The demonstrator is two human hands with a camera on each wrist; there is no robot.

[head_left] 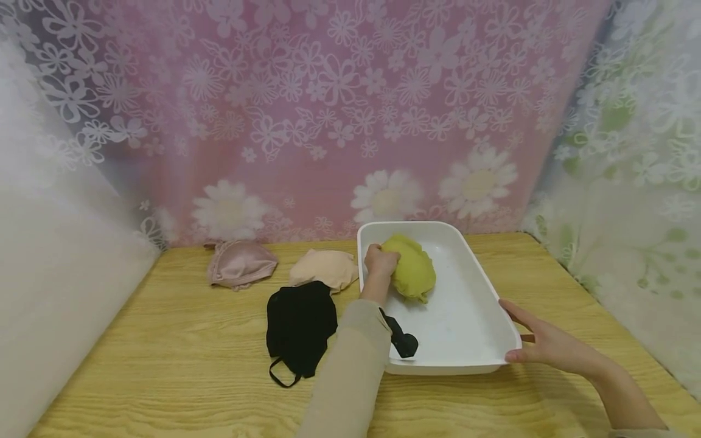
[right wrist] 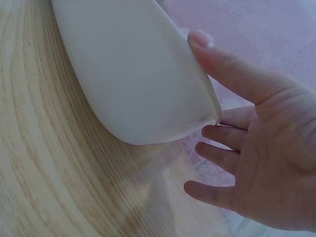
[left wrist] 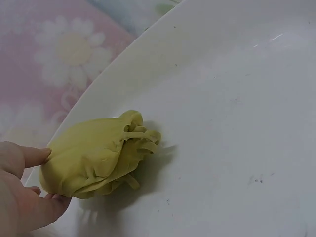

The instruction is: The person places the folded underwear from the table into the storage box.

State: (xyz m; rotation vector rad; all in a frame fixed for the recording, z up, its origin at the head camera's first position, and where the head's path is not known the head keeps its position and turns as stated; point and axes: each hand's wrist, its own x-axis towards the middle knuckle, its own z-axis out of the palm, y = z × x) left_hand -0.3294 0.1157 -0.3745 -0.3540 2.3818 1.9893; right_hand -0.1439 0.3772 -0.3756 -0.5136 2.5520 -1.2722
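The left hand (head_left: pixel 381 261) pinches one end of a yellow bra (head_left: pixel 413 274), a soft, wrinkled cloth bundle with thin loops of strap at its other end, inside a smooth white tray (head_left: pixel 465 316) with rounded corners. The right hand (head_left: pixel 558 347) has its fingers spread and fairly straight, touching the tray's near corner. Just left of the left hand lies a smooth, rounded beige bra (head_left: pixel 323 267); farther left, a dusty-pink one with a ruffled edge (head_left: pixel 241 264). Beside the left sleeve (head_left: pixel 350 359), a matte black bra (head_left: pixel 301 325) lies flat on the wood-grained table (head_left: pixel 191 340).
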